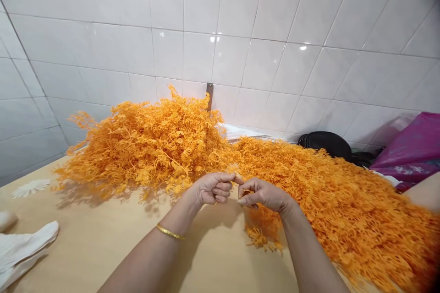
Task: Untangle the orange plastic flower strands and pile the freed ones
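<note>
Head view | left hand [213,187] and right hand [264,194] both curled closed, fingertips meeting | right pinches a small orange frilly plastic sprig [261,233] hanging just above the pale wooden bench [85,247]; whether left also grips it cannot be told | a pinch near the stem likely spares the fine curls | behind: heaped wiry orange sprigs [154,146], glossy white wall tiles [275,18]

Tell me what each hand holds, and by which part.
Right hand pinches an orange sprig by its top end. Left hand is curled shut beside it; its hold cannot be told.
</note>
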The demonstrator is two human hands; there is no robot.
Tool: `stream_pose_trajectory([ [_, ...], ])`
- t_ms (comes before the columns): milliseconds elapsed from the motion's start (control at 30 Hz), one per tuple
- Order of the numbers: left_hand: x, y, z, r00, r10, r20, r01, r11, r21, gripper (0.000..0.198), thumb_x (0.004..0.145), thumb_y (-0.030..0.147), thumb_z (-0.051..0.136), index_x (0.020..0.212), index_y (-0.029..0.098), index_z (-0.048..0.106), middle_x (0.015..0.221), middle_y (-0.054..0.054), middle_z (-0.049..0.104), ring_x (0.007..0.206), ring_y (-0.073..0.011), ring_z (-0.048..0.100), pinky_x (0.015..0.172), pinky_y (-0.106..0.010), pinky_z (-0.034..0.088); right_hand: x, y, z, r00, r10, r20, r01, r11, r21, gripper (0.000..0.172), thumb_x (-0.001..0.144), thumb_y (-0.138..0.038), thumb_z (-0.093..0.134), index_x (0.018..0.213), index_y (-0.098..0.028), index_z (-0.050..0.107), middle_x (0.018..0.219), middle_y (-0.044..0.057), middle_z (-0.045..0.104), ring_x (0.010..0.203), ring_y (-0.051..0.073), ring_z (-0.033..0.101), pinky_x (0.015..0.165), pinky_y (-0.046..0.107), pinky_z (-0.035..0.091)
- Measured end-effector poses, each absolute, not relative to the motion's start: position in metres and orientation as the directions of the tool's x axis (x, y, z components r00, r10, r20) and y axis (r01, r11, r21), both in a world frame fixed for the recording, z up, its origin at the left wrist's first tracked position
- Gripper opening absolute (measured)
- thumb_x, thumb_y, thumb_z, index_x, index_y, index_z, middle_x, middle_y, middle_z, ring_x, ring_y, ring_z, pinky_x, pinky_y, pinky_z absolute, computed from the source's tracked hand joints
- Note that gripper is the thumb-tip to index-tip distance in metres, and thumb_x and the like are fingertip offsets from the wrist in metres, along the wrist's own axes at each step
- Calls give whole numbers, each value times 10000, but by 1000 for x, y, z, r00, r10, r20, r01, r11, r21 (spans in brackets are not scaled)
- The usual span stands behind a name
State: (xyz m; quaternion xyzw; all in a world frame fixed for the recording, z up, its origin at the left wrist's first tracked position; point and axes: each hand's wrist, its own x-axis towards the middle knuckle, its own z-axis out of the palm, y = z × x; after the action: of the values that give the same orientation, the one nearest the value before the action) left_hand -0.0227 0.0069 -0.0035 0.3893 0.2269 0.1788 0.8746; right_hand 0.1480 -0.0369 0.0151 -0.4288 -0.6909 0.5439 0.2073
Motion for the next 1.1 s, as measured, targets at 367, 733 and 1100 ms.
stream_pose_trajectory([
  [367,6,-39,-12,396,913,-102,377,-61,924,294,667,383,527,482,176,433,358,43,338,339,-65,265,390,-213,155,156,-36,34,21,919,393,644,288,-709,127,600,-332,589,581,-208,614,618,28,577,638,171,495,570,261,328],
  [733,3,-70,-19,324,942,84,424,-224,878,480,598,471,572,951,147,577,806,-70,554,641,-143,478,537,-221,341,137,-26,26,52,922,383,424,327,-844,218,681,-301,477,502,-181,441,454,-40,392,471,94,365,462,213,267],
  [1100,-32,-54,0,268,945,187,556,-310,771,447,696,494,425,922,135,565,878,-85,568,799,-190,511,694,-291,392,167,-41,53,312,889,334,-190,403,-895,213,662,-407,555,718,-202,553,765,12,578,736,138,538,665,257,387],
])
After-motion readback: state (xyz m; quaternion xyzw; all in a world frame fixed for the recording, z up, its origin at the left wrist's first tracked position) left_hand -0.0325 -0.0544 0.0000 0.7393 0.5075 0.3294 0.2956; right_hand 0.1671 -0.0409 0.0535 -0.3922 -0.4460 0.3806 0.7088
